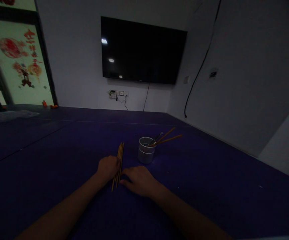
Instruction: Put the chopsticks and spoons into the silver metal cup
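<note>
Several wooden chopsticks form a loose, nearly parallel bundle on the dark blue surface, their near ends slightly fanned out. My left hand is closed around the middle of the bundle from the left; its fingertips are partly hidden. On the other side, my right hand lies low with thumb and fingers apart, the tips at or very near the lower part of the chopsticks. Just beyond it stands a grey metal cup, upright. Two more chopsticks and some thin metal utensils lean out of it to the right.
The dark blue floor covering spreads around, with small white specks. A large television hangs on the back wall above sockets. A black cable runs down the right wall. Clear plastic sheeting lies far left.
</note>
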`<move>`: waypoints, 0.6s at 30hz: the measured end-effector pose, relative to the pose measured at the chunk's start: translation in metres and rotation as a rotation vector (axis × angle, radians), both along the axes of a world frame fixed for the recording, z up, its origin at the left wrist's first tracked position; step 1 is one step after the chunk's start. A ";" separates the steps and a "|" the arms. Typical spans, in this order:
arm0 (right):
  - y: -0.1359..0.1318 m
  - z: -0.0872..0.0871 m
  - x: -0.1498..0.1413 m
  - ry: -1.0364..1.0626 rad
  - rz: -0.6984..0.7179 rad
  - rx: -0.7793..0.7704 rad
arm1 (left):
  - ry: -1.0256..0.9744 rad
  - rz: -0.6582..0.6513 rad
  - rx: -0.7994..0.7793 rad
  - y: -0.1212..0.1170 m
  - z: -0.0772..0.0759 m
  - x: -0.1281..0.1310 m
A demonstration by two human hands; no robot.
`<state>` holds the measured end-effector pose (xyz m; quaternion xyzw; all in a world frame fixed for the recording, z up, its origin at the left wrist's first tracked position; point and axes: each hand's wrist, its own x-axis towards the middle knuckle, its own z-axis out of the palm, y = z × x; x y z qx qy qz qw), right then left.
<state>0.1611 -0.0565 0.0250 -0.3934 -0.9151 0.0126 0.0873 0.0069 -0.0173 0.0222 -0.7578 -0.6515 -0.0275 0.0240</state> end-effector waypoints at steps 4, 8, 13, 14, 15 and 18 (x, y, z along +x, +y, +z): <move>0.000 0.000 0.000 -0.008 -0.008 0.001 | -0.005 -0.003 0.002 0.000 0.001 0.000; -0.001 0.002 0.000 -0.027 -0.017 -0.010 | -0.004 0.000 -0.008 0.001 0.000 0.000; -0.002 0.002 -0.001 -0.047 -0.020 0.003 | 0.005 0.001 -0.005 0.002 -0.001 0.000; -0.001 0.002 -0.001 -0.054 -0.024 0.002 | 0.006 -0.004 -0.006 0.002 -0.002 0.000; -0.001 0.002 -0.001 -0.059 -0.028 -0.001 | 0.004 -0.009 -0.004 0.002 -0.002 0.000; -0.001 0.001 -0.002 -0.063 -0.026 0.005 | -0.002 -0.016 0.013 0.003 -0.002 -0.001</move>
